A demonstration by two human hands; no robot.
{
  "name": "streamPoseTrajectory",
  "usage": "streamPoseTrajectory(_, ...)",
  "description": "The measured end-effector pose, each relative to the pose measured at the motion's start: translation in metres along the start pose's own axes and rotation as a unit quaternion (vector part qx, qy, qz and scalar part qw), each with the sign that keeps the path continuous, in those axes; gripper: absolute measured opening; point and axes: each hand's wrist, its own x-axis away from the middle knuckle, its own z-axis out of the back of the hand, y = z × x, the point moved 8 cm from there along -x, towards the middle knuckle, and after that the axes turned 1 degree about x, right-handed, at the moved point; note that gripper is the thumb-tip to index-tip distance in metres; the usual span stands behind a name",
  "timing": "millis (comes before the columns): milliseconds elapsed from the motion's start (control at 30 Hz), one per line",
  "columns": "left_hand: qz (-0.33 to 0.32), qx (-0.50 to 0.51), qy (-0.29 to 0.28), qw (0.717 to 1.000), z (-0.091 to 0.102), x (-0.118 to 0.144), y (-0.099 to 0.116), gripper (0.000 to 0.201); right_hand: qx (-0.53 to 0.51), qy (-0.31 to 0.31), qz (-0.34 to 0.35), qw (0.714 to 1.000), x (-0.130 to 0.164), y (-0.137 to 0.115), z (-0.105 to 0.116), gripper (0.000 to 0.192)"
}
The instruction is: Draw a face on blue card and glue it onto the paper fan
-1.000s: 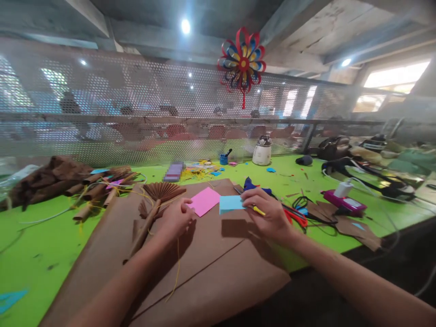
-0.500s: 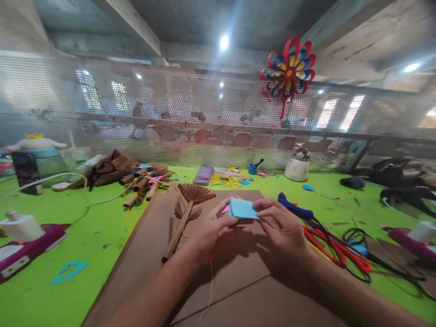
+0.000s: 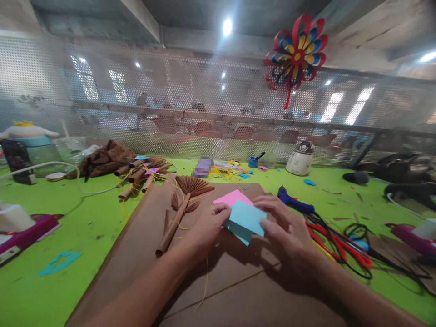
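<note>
A light blue paper point(image 3: 245, 216), creased and partly folded, is held over the brown cardboard point(image 3: 231, 297). My left hand point(image 3: 208, 227) is closed, its thumb and fingers pinching the paper's left edge. My right hand point(image 3: 289, 227) grips the right edge between thumb and fingers. Behind the blue paper shows a pink paper point(image 3: 234, 196); which fingers bear it I cannot tell. Left of my hands, a brown rolled-paper stick with a pleated fan top point(image 3: 194, 185) lies on the cardboard, with thin yellow string beside it.
A blue glue gun point(image 3: 295, 201) and orange-handled scissors point(image 3: 340, 240) lie to the right among black cords. Brown paper rolls point(image 3: 138, 177), a white bottle point(image 3: 299, 159) and a small blue pot point(image 3: 253, 162) stand farther back on the green table point(image 3: 112, 227). A purple power strip point(image 3: 32, 234) is at left.
The blue paper has opened wider and tilted, its lower flap now hanging. More of the pink paper shows behind it. My head view has tipped slightly downward.
</note>
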Motion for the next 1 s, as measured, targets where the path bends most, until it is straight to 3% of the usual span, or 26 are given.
streamPoseTrajectory(167, 0.007, -0.033, -0.006, 0.999, -0.002, 0.001, -0.004, 0.023, -0.064, -0.027, -0.115, 0.991, 0.005, 0.018, -0.014, 0.044)
streamPoseTrajectory(267, 0.005, -0.045, -0.006, 0.999, -0.002, -0.001, -0.006, 0.023, -0.126, -0.026, -0.161, 0.979, 0.009, 0.025, -0.02, 0.042)
streamPoseTrajectory(433, 0.002, -0.048, -0.01, 0.999, -0.001, -0.004, -0.007, 0.026, -0.169, -0.016, -0.181, 0.969, 0.009, 0.022, -0.02, 0.027)
streamPoseTrajectory(567, 0.006, -0.047, -0.01, 0.999, 0.0, -0.004, -0.009, 0.025, -0.184, 0.01, -0.167, 0.969, 0.012, 0.02, -0.016, 0.039)
streamPoseTrajectory(667, 0.008, -0.034, -0.015, 0.999, -0.002, -0.004, -0.01, 0.023, -0.206, -0.021, -0.142, 0.968, 0.016, 0.017, -0.024, 0.051)
streamPoseTrajectory(800, 0.007, 0.003, -0.016, 1.0, -0.007, -0.003, -0.005, 0.031, -0.216, -0.022, -0.142, 0.966, 0.017, 0.018, -0.031, 0.049)
streamPoseTrajectory(900, 0.015, 0.03, -0.057, 0.998, -0.016, 0.0, -0.004, 0.047, -0.206, 0.002, -0.164, 0.965, 0.015, 0.024, -0.03, 0.047)
streamPoseTrajectory(1000, 0.01, -0.012, -0.081, 0.997, -0.019, 0.0, -0.006, 0.045, -0.176, 0.015, -0.17, 0.969, 0.012, 0.028, -0.026, 0.048)
